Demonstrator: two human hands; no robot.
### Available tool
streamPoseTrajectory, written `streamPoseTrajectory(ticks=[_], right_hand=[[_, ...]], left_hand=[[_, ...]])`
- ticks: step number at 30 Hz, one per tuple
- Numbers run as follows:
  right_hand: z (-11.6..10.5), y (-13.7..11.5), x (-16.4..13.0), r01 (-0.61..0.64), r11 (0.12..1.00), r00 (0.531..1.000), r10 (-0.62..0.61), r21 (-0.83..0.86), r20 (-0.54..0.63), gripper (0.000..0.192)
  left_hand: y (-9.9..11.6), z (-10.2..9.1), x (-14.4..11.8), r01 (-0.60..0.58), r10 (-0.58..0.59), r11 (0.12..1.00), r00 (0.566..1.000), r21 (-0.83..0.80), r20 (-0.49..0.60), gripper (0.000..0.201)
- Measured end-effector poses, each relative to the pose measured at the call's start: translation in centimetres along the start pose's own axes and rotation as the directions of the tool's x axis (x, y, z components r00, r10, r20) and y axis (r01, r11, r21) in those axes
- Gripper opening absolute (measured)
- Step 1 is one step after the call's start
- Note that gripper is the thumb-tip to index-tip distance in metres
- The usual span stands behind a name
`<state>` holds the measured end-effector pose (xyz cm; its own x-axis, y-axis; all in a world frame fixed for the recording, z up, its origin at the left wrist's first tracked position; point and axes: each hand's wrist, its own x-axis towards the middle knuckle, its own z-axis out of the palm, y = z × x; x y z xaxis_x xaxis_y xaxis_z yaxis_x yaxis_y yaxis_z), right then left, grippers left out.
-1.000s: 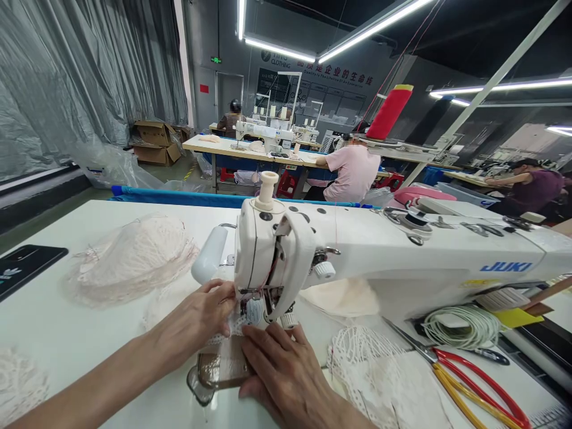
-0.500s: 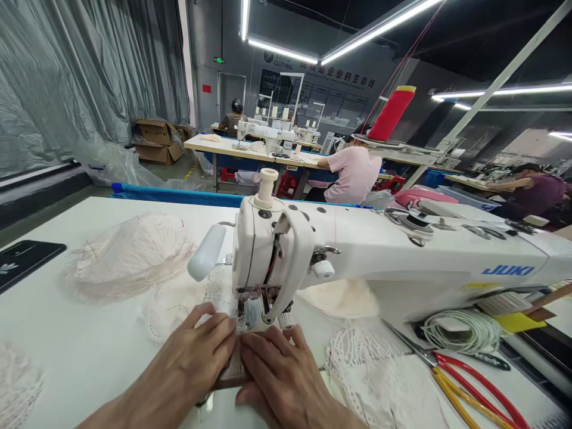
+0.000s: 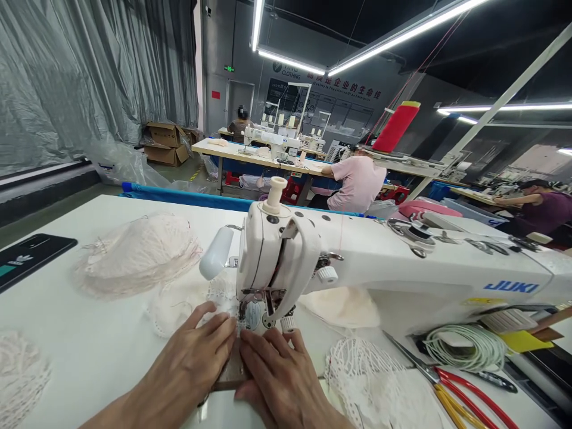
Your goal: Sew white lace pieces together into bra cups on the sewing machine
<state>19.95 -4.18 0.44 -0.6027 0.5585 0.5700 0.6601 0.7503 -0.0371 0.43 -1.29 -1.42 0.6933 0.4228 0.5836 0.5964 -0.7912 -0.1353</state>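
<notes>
White lace [image 3: 222,288] beside the needle of a white sewing machine [image 3: 384,250], left hand [image 3: 192,356] and right hand [image 3: 282,369] side by side at it, fingers bent, close together, whether pinching cannot tell

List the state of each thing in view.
Left bare hand, palm down
Right bare hand, palm down
White lace fabric, partly under the left hand
White JUKI sewing machine, upright; running or stopped, cannot tell
Red-and-yellow-handled metal scissors, lying flat
Pale green cord, coiled
Cream lace pieces, heaped
Red thread cone, seated on its stand
Black rectangular phone, lying flat
</notes>
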Motion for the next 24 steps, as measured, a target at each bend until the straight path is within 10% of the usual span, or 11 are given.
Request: streamPoseTrajectory(ticks=[10, 17, 24], right_hand=[[-0.1, 0.2, 0.0, -0.052, 0.999, 0.999, 0.052, 0.003, 0.010, 0.037], [-1.0, 0.1, 1.0, -0.028, 0.997, 0.999, 0.025, 0.073, 0.042, 0.026], [-4.0, -3.0, 3.0, 0.123, 0.981, 0.982, -0.142, 0.151, 0.121, 0.037]], left_hand=[[-1.2, -2.6, 1.4, 0.172, -0.152, 0.981, 0.968, -0.085, 0.198, 0.034], [-5.4, -6.9, -2.6, 0.313, -0.300, 0.949, 0.937, -0.047, 0.177, 0.022], [-0.5, -9.9, -4.3, 0.349, -0.326, 0.929, 0.929, -0.123, 0.174, 0.033]])
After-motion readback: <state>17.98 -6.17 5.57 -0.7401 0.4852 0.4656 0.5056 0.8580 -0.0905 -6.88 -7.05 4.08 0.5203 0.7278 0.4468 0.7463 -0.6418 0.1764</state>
